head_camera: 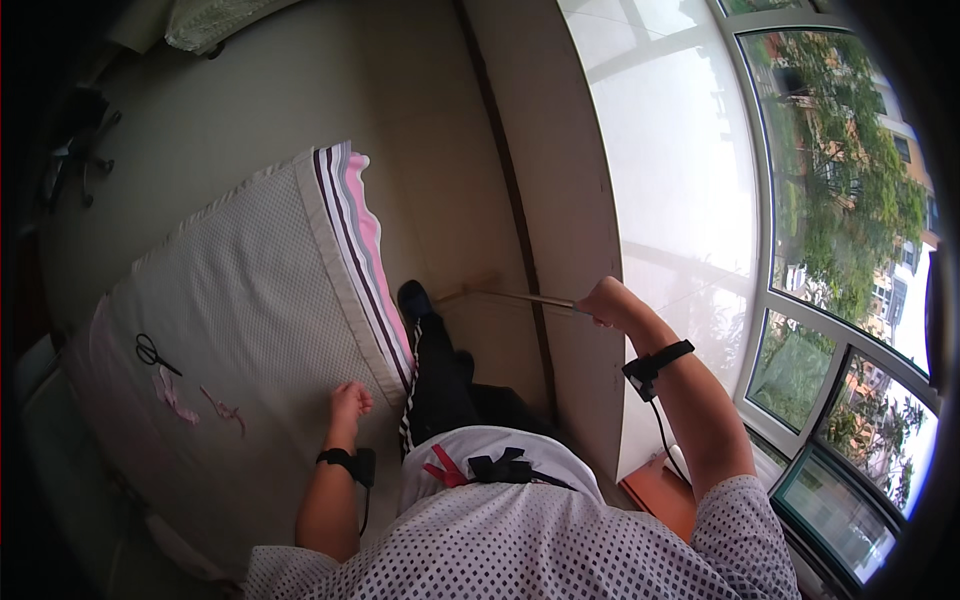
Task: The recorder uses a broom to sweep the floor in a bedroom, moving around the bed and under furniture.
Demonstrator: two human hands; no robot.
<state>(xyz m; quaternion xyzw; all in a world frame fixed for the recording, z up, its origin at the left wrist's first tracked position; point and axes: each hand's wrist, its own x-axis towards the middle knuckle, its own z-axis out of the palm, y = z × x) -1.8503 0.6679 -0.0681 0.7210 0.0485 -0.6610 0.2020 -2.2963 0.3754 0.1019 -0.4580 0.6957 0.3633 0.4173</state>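
My right hand (609,302) is closed around the upper end of a long thin handle (541,298). The handle slants down to the floor between the cloth-covered surface and the windowed wall. At its far end a narrow crosswise head (466,288) lies near my dark shoe (415,300); motion blur hides what kind of floor tool it is. Over the edge of the pale quilted cover (255,247), my left hand (351,401) hangs with its fingers curled and nothing visible in them. Black-handled scissors (156,352) and pink fabric scraps (175,396) lie on that cover.
A white ledge (675,187) runs below the windows (832,172) on the right. The cover's striped pink border (364,247) hangs beside my leg. At the far left stands a wheeled chair base (82,161). Cables run from the bands on both wrists.
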